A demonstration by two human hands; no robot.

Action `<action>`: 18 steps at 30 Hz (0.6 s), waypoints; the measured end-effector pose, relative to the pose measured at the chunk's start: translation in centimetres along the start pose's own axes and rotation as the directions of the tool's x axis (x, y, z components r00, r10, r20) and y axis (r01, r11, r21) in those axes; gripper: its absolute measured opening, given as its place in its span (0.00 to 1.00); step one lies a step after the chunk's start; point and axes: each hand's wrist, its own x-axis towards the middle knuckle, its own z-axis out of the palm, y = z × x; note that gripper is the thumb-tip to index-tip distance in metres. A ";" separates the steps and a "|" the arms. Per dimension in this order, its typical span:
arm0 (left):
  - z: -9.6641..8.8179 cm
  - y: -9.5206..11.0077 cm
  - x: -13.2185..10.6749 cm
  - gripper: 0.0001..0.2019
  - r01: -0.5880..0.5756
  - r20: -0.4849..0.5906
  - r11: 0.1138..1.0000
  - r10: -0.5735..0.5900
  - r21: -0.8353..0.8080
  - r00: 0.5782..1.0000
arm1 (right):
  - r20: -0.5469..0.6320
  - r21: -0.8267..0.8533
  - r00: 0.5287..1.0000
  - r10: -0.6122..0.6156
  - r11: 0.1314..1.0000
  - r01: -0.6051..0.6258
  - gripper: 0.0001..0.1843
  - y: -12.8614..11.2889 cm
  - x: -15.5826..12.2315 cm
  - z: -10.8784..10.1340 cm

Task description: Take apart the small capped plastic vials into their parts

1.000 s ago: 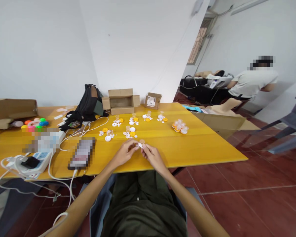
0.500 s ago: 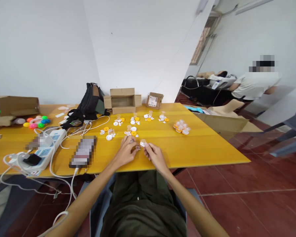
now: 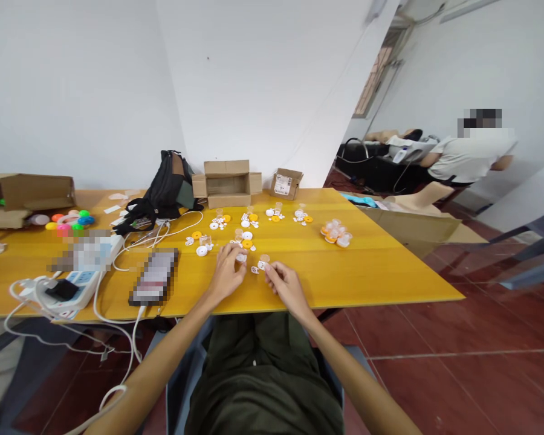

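My right hand (image 3: 286, 285) pinches a small clear plastic cup (image 3: 265, 258) with a white perforated disc (image 3: 262, 265) at its lower side. To its left, my left hand (image 3: 228, 273) has thumb and fingers closed on a small whitish plastic piece (image 3: 241, 257); its exact shape is partly hidden by the fingers. A white piece with holes (image 3: 254, 270) lies on the table between the hands. Just beyond the left hand sits a group of parts: an orange ring (image 3: 247, 244), a white disc (image 3: 246, 235) and a clear cup (image 3: 239, 234).
More groups of white discs (image 3: 202, 251), orange rings and clear cups stand farther back. Several orange-and-clear assembled pieces (image 3: 335, 232) cluster at the right. A phone (image 3: 154, 277), power strip (image 3: 90, 272), cables, backpack (image 3: 165, 187) and open carton (image 3: 228, 184) surround them. A person sits far right.
My left thumb and fingers have closed on the whitish piece and lifted slightly away from the perforated piece on the table. My right hand still holds the cup in nearly the same place.
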 end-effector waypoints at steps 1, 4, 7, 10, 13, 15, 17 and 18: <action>0.0 -0.1 0.0 0.13 0.015 -0.004 1.000 -0.015 0.004 1.000 | 0.000 -0.003 1.000 -0.001 1.000 0.001 0.33 0.1 0.0 0.0; 0.1 -0.2 0.1 0.12 0.033 0.007 0.999 -0.033 0.022 0.999 | -0.002 -0.004 1.000 -0.005 1.000 0.005 0.33 0.3 0.0 0.0; 0.1 0.0 0.1 0.10 0.026 0.020 0.999 -0.026 0.027 0.999 | -0.006 0.002 1.000 -0.005 1.000 0.005 0.33 0.3 0.0 0.1; 0.0 0.2 0.1 0.10 0.010 0.027 1.000 -0.010 0.008 1.000 | -0.017 0.016 1.000 0.000 1.000 0.000 0.33 0.2 0.0 0.2; 0.0 0.3 0.1 0.10 0.002 0.028 1.000 -0.002 -0.013 1.000 | -0.028 0.035 1.000 0.009 0.999 -0.008 0.34 0.2 0.0 0.2; 0.0 0.3 0.1 0.10 0.008 0.030 1.000 -0.008 -0.007 1.000 | -0.028 0.043 0.999 0.015 0.999 -0.014 0.34 0.2 0.0 0.2; 0.0 0.2 0.1 0.10 0.020 0.035 1.000 -0.021 0.016 0.999 | -0.019 0.044 1.000 0.019 0.999 -0.018 0.33 0.2 0.0 0.1; 0.0 0.2 0.1 0.10 0.028 0.037 0.999 -0.029 0.031 0.999 | -0.014 0.045 1.000 0.018 0.999 -0.017 0.33 0.2 0.0 0.1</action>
